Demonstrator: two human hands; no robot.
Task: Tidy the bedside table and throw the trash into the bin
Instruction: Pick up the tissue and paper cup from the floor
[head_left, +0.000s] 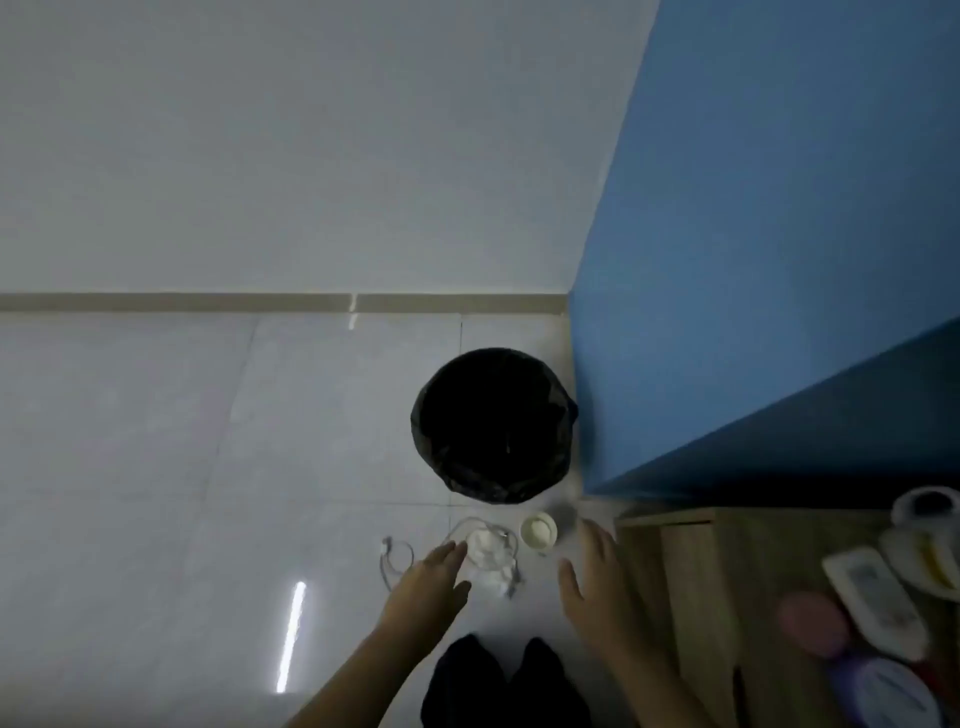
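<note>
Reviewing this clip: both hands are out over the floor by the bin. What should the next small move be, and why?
Probably lower the left hand onto the crumpled white item on the floor and close on it. Both hands look open and empty, the left fingertips are nearest it, and the black-lined bin stands open just beyond, so it could be dropped in next. The right hand hovers beside the wooden bedside table.

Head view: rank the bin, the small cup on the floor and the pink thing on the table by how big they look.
1. Bin, clearly largest.
2. Pink thing.
3. Cup.
The pink thing sits nearer the camera, so the last two stay unsure.
</note>
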